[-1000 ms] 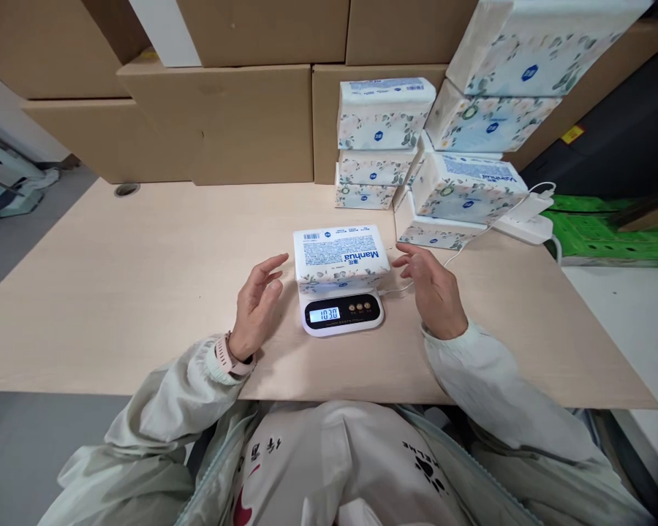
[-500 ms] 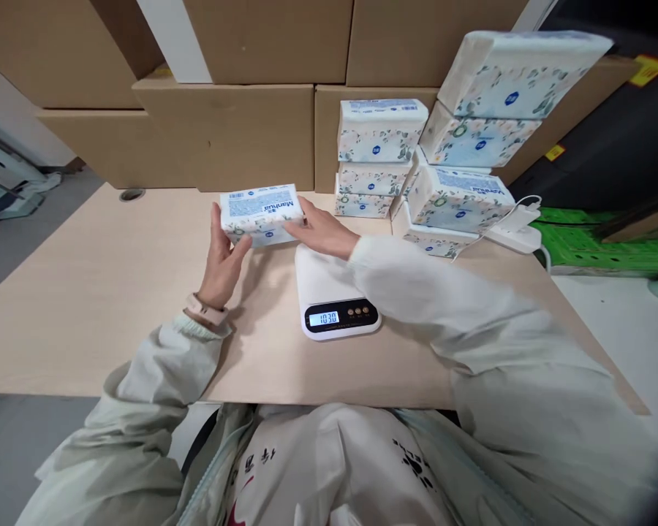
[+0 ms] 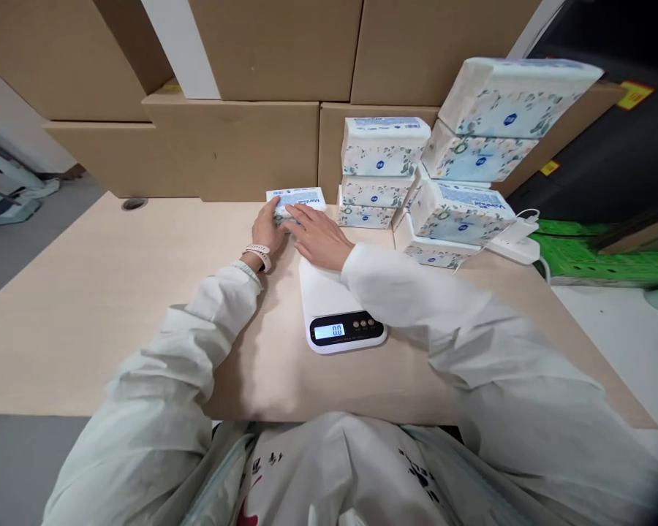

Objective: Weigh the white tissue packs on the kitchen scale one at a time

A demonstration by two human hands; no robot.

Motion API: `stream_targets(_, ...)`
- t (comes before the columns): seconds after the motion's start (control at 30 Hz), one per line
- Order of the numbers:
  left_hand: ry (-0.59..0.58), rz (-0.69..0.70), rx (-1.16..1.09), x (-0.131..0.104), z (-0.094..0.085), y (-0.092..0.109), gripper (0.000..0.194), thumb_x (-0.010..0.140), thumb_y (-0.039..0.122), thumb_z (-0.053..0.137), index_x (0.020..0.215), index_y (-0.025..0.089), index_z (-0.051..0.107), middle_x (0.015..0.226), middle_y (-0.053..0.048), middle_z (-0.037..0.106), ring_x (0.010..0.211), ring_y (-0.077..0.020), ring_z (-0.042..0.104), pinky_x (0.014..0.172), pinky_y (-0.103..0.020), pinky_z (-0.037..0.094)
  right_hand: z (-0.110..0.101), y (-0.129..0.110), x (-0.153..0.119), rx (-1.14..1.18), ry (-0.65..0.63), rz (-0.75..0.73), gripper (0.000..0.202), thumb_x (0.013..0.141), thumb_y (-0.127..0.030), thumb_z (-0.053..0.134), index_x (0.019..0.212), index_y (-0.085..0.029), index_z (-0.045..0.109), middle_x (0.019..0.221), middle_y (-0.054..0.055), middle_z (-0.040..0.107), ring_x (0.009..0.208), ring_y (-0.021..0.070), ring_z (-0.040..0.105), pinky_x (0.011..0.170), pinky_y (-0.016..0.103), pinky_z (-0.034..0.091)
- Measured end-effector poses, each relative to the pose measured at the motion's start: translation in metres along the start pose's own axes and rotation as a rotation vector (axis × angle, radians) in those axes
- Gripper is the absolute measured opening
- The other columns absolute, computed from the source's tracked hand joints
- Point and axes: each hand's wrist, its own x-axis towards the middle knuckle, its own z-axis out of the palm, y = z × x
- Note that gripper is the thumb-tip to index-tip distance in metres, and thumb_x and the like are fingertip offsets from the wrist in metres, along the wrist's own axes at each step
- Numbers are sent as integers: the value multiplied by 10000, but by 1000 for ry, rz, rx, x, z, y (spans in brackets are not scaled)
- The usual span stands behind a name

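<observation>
A white and blue tissue pack point(image 3: 304, 197) lies on the table behind the scale, near the cardboard boxes. My left hand point(image 3: 268, 228) grips its left end, with a pale band round the wrist. Across the pack's front rests my right hand point(image 3: 319, 237), its fingers together on the pack and close to the left hand. The hands hide the pack's lower front. Just in front of my right hand is a white scale point(image 3: 329, 292); its lit display reads 0.0.
Two stacks of tissue packs, a left one point(image 3: 384, 150) and a taller right one point(image 3: 488, 157), stand at the back right. Cardboard boxes point(image 3: 252, 146) line the table's back edge. A white power strip point(image 3: 518, 245) lies right of the stacks, near a green crate point(image 3: 608, 256).
Both hands and the pack have moved back and to the right, and the pack is now down on the table. The scale's display went from 103.0 to 0.0.
</observation>
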Motion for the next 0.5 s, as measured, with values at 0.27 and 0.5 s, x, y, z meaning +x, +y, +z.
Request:
stream_targets(0.27, 35, 32, -38, 9, 33, 33, 563, 693, 182, 852, 1240, 180, 721, 1601, -220, 530, 1599, -454, 358, 1362, -683, 139, -59, 5, -116, 11, 368, -3, 340, 1043, -270, 549, 1340, -227, 707, 1541, 136, 671, 1440, 337, 619, 1210, 604, 502)
stream_targets(0.5, -299, 253, -345, -45, 82, 137, 416, 1043, 503, 648, 1304, 186, 713, 1440, -137, 674, 1446, -368, 592, 1253, -607, 430, -98, 113, -237, 99, 1327, 717, 426, 1051, -558, 532, 1186, -197, 714, 1222, 182, 732, 1238, 316, 688, 1153, 504, 485)
